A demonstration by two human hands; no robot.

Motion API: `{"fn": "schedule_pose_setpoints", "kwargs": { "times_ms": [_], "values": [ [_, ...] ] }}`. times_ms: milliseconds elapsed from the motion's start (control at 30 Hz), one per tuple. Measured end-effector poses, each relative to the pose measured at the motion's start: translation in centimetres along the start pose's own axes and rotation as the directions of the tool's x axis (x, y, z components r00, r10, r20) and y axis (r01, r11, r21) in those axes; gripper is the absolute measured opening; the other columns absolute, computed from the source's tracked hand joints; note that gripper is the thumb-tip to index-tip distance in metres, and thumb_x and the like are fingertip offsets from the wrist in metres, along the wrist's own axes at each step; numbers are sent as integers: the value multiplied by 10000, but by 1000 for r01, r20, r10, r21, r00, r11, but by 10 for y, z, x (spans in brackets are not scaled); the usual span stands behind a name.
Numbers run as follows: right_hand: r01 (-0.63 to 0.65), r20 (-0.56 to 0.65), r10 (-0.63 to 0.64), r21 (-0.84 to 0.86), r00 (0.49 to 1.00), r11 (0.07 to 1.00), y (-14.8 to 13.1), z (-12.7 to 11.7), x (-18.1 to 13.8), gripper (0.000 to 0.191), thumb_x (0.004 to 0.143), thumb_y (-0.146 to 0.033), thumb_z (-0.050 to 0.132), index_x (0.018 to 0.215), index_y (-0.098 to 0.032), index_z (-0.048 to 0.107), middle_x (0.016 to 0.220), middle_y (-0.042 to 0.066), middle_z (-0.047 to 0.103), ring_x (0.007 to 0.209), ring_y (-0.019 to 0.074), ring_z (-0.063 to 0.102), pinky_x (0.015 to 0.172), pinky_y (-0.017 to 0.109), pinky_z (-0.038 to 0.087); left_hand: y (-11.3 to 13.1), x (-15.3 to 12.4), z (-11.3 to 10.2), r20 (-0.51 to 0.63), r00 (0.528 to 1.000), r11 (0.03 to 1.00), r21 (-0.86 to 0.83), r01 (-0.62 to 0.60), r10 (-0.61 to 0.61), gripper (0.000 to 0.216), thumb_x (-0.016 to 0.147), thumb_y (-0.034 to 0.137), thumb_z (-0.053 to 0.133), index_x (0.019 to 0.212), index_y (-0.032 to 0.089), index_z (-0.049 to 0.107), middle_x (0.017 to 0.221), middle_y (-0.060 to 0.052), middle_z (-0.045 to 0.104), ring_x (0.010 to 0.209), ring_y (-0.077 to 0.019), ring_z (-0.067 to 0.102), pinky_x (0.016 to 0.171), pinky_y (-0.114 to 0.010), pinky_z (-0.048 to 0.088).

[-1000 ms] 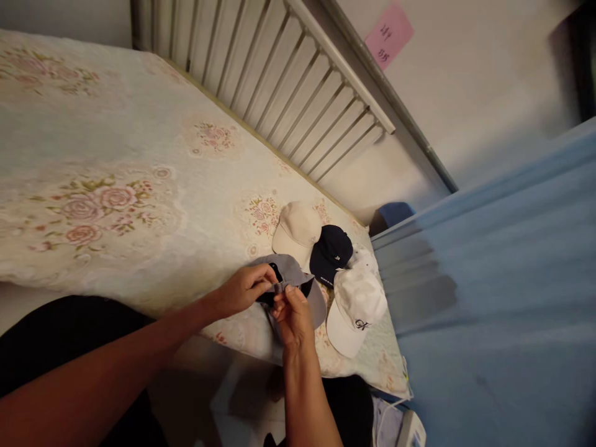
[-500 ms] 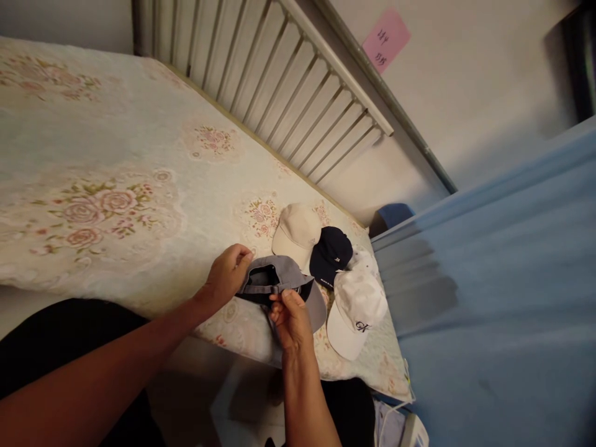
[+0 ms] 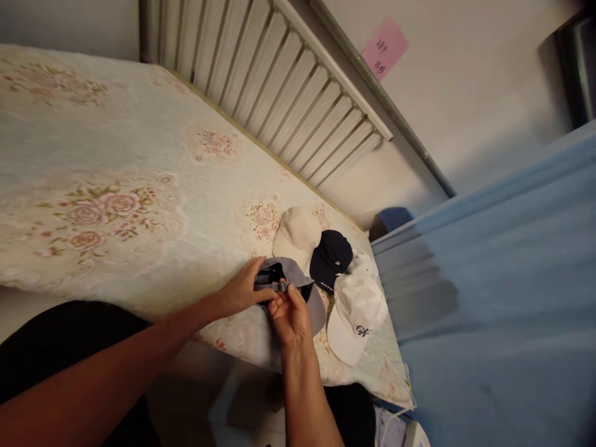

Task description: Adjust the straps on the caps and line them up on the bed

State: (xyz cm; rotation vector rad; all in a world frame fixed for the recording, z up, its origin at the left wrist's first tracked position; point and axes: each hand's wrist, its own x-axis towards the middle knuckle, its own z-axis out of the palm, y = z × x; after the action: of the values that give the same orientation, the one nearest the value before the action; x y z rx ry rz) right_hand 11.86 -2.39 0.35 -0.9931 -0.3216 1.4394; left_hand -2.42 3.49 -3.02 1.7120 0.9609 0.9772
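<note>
A grey baseball cap [image 3: 293,270] lies near the front edge of the bed, its back opening and strap turned toward me. My left hand [image 3: 244,287] grips the left side of that cap, thumb along the strap. At the strap's buckle, my right hand [image 3: 291,313] pinches with thumb and fingers. Just beyond the grey cap rests a beige cap [image 3: 298,228], with a navy cap [image 3: 333,256] beside it. A white cap with a dark "CK" mark [image 3: 358,304] sits to the right, partly covering another white cap [image 3: 362,264].
Floral bedding [image 3: 218,205] stretches away to the left. Metal bed rails [image 3: 265,81] run along the far side, below a pink note [image 3: 385,49] on the wall. A blue curtain [image 3: 493,298] hangs at the right, and a dark blue object [image 3: 395,218] shows behind it.
My left hand has moved right and closed on the grey cap's left side. My right hand stays at the strap. The other caps keep their places.
</note>
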Motion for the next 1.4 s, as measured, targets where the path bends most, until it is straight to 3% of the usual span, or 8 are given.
{"fn": "schedule_pose_setpoints", "kwargs": {
  "times_ms": [100, 267, 433, 767, 1067, 1400],
  "values": [
    [-21, -9, 21, 9, 1000, 1000, -2, -1, 2, 168, 754, -238, 700, 885, -135, 684, 772, 51, 744, 591, 90, 640, 563, 193, 516, -11, -4, 10, 19, 997, 995, 68, -79, 78, 969, 596, 268, 729, 1430, 158, 248, 1506, -200, 280, 1394, -333, 254, 1116, -520, 254],
    [-39, -41, 39, 13, 998, 999, -3, 3, 5, 163, 762, -252, 698, 870, -130, 682, 692, 26, 724, 567, 87, 634, 552, 186, 508, -23, -2, 19, -116, 993, 996, 86, 2, 8, 732, 713, 117, 540, 1400, 150, 287, 1479, -192, 352, 1381, -296, 305, 1114, -521, 271],
    [-38, -68, 38, 7, 997, 999, -4, 8, 10, 142, 810, -268, 644, 837, -131, 671, 725, 55, 734, 567, 97, 641, 557, 200, 511, -24, 1, 18, -169, 985, 997, 68, 23, -12, 586, 773, 124, 447, 1355, 143, 374, 1423, -178, 448, 1342, -286, 382, 1099, -503, 318],
    [3, -19, -2, 45, 1000, 999, -9, 11, 10, 57, 799, -208, 643, 818, -155, 643, 858, 71, 750, 669, 108, 665, 597, 207, 522, -21, 2, 16, -183, 982, 993, 102, 56, -37, 594, 803, 151, 417, 1391, 126, 336, 1430, -164, 449, 1336, -277, 392, 1112, -499, 297],
    [68, -22, -68, 31, 997, 997, -26, 19, -8, 55, 784, -195, 666, 828, -169, 648, 841, 64, 749, 703, 129, 680, 586, 227, 524, -15, -6, 17, -198, 980, 994, 103, 48, -26, 652, 768, 137, 433, 1408, 111, 308, 1429, -166, 450, 1321, -272, 415, 1102, -476, 322],
    [142, 39, -146, 87, 989, 986, -56, 15, -31, 81, 756, -191, 694, 824, -187, 650, 861, 68, 748, 747, 137, 686, 558, 213, 514, 16, -21, 23, -167, 982, 996, 3, 86, -84, 402, 886, 275, 377, 1259, 174, 488, 1246, -104, 628, 1161, -237, 577, 997, -407, 434]
  ]
}}
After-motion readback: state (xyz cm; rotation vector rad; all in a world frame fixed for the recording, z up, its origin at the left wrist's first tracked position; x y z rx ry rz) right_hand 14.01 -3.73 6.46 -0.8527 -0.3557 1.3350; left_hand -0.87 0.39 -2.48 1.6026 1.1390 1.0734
